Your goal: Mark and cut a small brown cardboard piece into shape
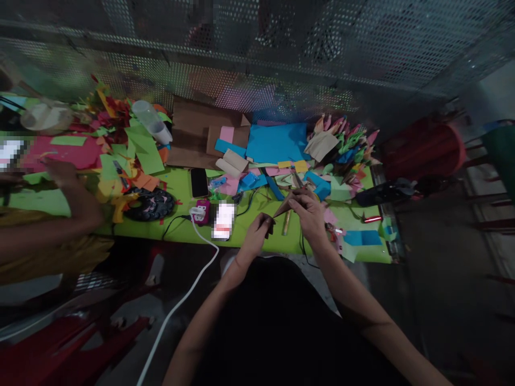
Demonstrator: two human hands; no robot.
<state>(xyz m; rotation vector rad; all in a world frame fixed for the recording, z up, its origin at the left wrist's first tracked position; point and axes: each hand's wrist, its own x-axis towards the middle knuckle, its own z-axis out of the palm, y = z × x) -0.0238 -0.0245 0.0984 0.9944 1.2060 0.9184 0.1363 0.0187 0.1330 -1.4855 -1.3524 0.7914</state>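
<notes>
Over the front of the green table (181, 231), my two hands meet at a narrow brown piece of paper (283, 206), pointed at its lower left end. My right hand (309, 214) is closed around its wider upper end. Just below the point is my left hand (257, 236), fingers pinched together; what lies between them is too small to make out. A thin yellow stick-like item (287, 222) rests on the table between the hands. Beyond my right hand lie blue paper strips (319, 185) and pale paper scraps.
A lit phone (223, 221), a dark phone (199, 183) and a pink power socket (202, 212) with a white cable are left of my hands. Folded paper flowers (354, 139) stand at the back right, beside blue sheets (277, 142) and cardboard (189, 131). A co-worker's arm (76, 198) reaches in at left.
</notes>
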